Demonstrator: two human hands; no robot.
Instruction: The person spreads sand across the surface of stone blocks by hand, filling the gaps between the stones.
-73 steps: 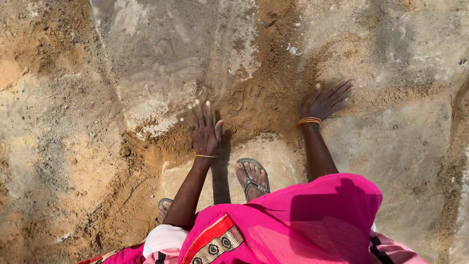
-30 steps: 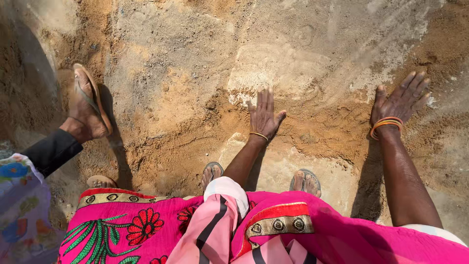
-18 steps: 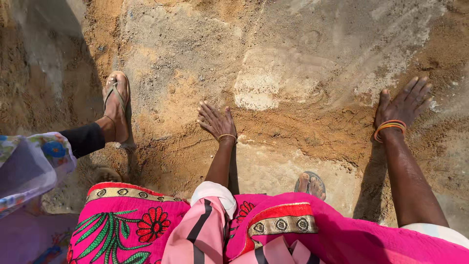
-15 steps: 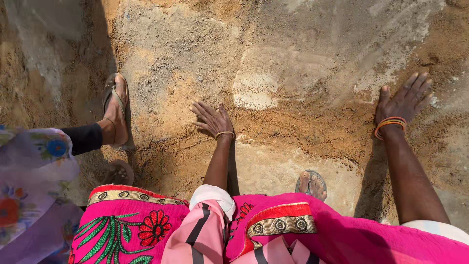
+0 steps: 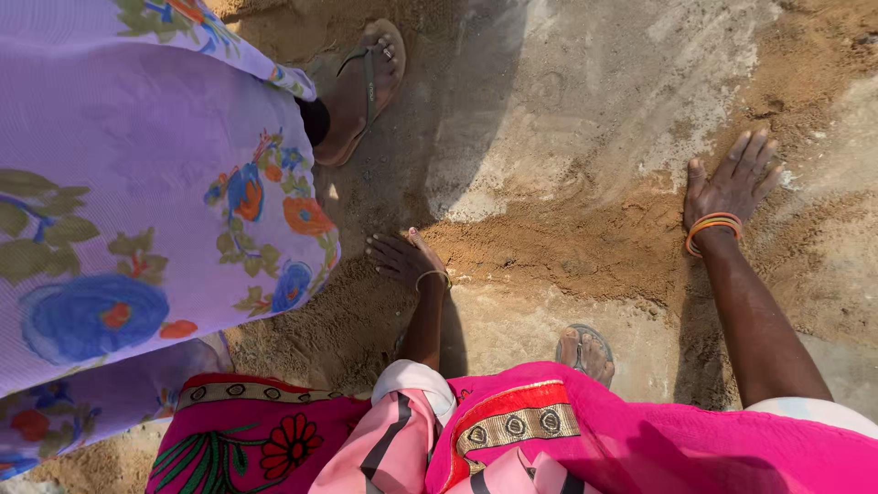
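Note:
My left hand (image 5: 402, 257) lies flat on the loose brown sand (image 5: 567, 252), fingers spread and pointing left, a thin bangle on its wrist. My right hand (image 5: 732, 183) presses palm down on the sand at the right, fingers apart, with orange bangles (image 5: 713, 229) on the wrist. Neither hand holds anything. The sand forms a low ridge between the two hands over a pale hard ground (image 5: 585, 110). My pink garment (image 5: 567, 439) fills the bottom of the view, and my sandalled foot (image 5: 585, 352) shows just above it.
Another person in a lilac flowered garment (image 5: 137, 201) stands close at the left, their sandalled foot (image 5: 361, 91) planted on the ground at the top. Their cloth hangs right beside my left hand.
My left hand has swept leftward across the sand. The other person has stepped in much closer, their flowered garment now covering the left of the view. My right hand has stayed put.

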